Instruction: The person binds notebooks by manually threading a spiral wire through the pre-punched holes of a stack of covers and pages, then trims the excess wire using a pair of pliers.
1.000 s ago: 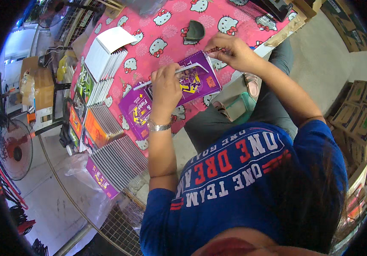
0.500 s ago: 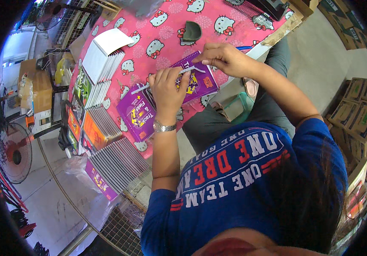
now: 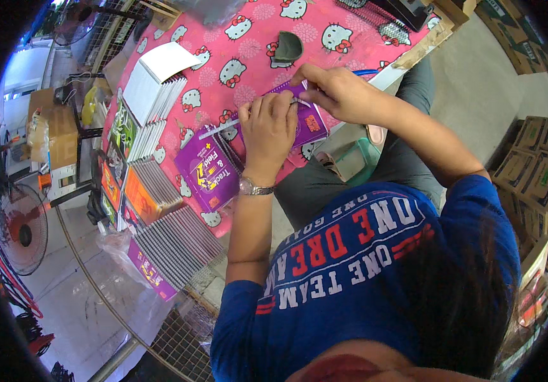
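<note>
A purple notebook with a row of holes along its far edge lies at the table's near edge. My left hand, wearing a metal watch, rests over its left part with the fingers pressed together. A narrow pale strip passes beneath those fingers, which grip it. Its left end sticks out over a pile of purple notebooks. My right hand is at the notebook's far right edge, thumb and forefinger bent close together near the strip's other end. Whatever lies between those fingertips is too small to make out.
White-paged notebooks, orange-covered ones and a row of spiral-bound ones stand at the left. A dark half-round piece sits on the pink tablecloth. Cardboard boxes are stacked at right; a fan stands far left.
My left hand has slid right along the strip, onto the notebook. My right hand has shifted slightly, its fingers curling nearer the strip's end.
</note>
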Action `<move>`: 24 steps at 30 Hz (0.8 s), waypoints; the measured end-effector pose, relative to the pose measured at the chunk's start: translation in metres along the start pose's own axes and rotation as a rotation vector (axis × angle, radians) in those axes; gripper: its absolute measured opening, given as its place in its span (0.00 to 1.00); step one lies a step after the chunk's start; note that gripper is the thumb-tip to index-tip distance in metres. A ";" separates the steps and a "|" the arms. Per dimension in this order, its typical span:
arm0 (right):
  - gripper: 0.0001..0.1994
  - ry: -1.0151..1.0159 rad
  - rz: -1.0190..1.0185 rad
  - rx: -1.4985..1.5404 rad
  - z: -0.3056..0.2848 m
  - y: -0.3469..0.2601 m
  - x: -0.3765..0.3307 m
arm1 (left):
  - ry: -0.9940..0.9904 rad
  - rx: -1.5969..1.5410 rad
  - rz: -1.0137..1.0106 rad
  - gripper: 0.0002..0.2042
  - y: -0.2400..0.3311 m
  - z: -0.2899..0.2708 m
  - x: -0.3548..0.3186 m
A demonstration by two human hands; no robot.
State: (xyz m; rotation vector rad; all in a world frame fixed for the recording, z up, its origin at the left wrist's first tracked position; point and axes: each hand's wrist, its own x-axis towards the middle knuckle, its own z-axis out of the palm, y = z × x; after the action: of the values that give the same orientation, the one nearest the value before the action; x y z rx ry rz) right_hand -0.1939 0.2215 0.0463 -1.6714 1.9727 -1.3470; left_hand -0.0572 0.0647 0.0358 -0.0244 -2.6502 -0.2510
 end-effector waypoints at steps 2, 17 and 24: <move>0.16 -0.172 0.296 -0.080 0.000 -0.008 0.004 | -0.056 0.027 -0.017 0.10 0.001 0.000 0.001; 0.24 -0.425 0.103 -0.265 0.042 0.160 0.100 | -0.060 0.254 -0.194 0.14 -0.005 -0.010 -0.011; 0.25 -0.823 0.350 0.426 -0.005 0.063 0.061 | 0.088 0.019 -0.364 0.17 -0.020 0.005 -0.034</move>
State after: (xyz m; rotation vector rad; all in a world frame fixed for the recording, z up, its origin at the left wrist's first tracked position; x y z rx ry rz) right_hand -0.2584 0.1666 0.0248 -1.2896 1.2941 -0.7014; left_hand -0.0309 0.0465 0.0126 0.4680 -2.5529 -0.3361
